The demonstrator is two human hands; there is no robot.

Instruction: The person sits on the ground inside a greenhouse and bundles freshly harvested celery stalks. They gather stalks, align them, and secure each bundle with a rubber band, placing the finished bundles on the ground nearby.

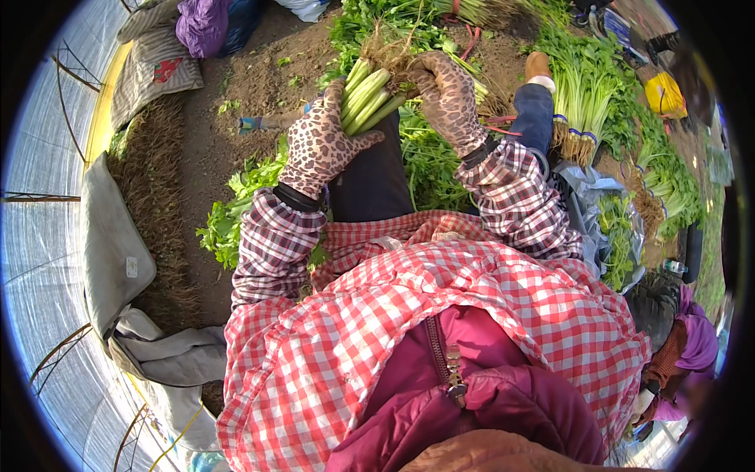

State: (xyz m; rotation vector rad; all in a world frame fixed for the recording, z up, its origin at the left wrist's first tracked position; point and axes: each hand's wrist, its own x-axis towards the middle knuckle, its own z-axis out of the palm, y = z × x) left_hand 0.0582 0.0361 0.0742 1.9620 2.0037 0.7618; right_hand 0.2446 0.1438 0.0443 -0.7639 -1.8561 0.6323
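A small bunch of celery stalks (368,100) is upside down in my left hand (321,138), its roots pointing up and away from me. That hand wears a leopard-print glove, with the thumb across the near side of the stalks. My right hand (449,97), gloved alike, has its fingers curled at the bunch's right side, on the thin brown roots (394,56). The exact pinch of its fingertips is partly hidden. Leafy celery (430,159) lies on the ground below my hands, and more green leaves (253,194) show by my left sleeve.
Banded celery bunches (581,100) lie at the right, beside a grey plastic bag (581,194). Another person (678,354) is at the lower right. A tied bundle (472,9) lies ahead near red ties (470,42). Left are bare soil (212,159), a grey cover (112,248) and plastic sheeting (41,153).
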